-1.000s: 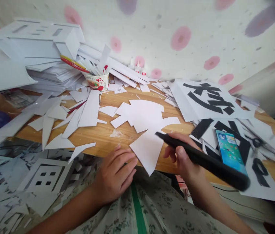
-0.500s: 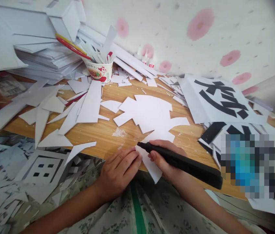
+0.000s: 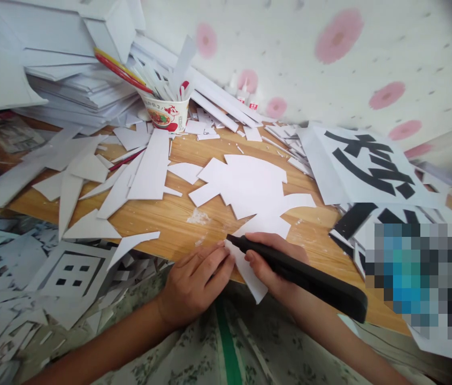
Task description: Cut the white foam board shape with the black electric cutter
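Holding almost as half a second ago, I'm gripping the cutter (image 3: 301, 275) in my right hand (image 3: 276, 267), tip at 9 o'clock; left hand (image 3: 193, 283) is pressing flat on the cutout (image 3: 250, 187).

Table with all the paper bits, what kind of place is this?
Probably a home craft corner. The wooden table is strewn with white cut-outs, a paper cup holds strips and tools, and printed black-character sheets lie to one side. The right hand grips a black cutting tool.
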Available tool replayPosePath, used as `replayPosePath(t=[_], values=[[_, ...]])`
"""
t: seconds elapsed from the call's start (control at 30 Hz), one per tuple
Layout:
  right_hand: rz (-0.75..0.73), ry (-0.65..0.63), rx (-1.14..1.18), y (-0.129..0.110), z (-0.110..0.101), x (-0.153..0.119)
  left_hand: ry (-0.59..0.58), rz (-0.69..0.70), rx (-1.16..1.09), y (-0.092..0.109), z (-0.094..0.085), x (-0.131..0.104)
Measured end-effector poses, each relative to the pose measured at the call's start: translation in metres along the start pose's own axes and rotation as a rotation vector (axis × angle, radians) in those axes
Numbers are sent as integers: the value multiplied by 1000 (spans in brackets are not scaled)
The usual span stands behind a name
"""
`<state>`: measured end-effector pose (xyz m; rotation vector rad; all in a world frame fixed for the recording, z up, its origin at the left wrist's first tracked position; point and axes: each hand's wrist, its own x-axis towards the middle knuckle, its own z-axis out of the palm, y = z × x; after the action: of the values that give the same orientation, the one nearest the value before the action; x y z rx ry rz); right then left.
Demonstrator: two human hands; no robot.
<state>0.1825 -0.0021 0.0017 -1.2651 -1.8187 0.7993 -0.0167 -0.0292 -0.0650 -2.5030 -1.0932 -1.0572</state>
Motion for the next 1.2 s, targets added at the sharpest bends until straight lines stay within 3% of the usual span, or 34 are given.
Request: replayPosePath(t=[0.23, 0.63, 1.2], values=[[-129, 44, -41, 0, 5, 1, -6, -8, 73, 0, -1, 3], [-290, 4, -90, 12, 5, -1, 33, -9, 153, -3, 2, 7], [-313, 37, -106, 13, 6, -11, 10, -59, 163, 0, 1, 6]])
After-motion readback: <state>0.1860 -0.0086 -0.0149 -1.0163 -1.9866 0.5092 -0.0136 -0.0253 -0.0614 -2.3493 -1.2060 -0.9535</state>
